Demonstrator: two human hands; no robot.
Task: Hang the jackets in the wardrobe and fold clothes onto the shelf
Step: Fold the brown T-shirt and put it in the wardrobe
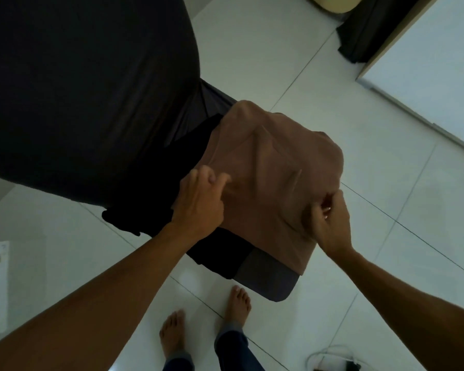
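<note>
While the dark bed (78,89) fills the upper left, a brown garment (265,178) lies draped over its corner on top of black clothes (188,156), so the folding step looks to be in hand. Left hand (198,199) pinches the cloth's near left edge; right hand (330,223) grips the right edge, fingers curled. Next, I judge, comes lifting both edges evenly to fold. No writing is readable.

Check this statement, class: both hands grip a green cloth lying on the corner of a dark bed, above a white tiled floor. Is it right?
One thing is wrong: the cloth is brown, not green. The head view shows the left hand and right hand each with a grip on it, on the bed corner above the white tiled floor.
</note>
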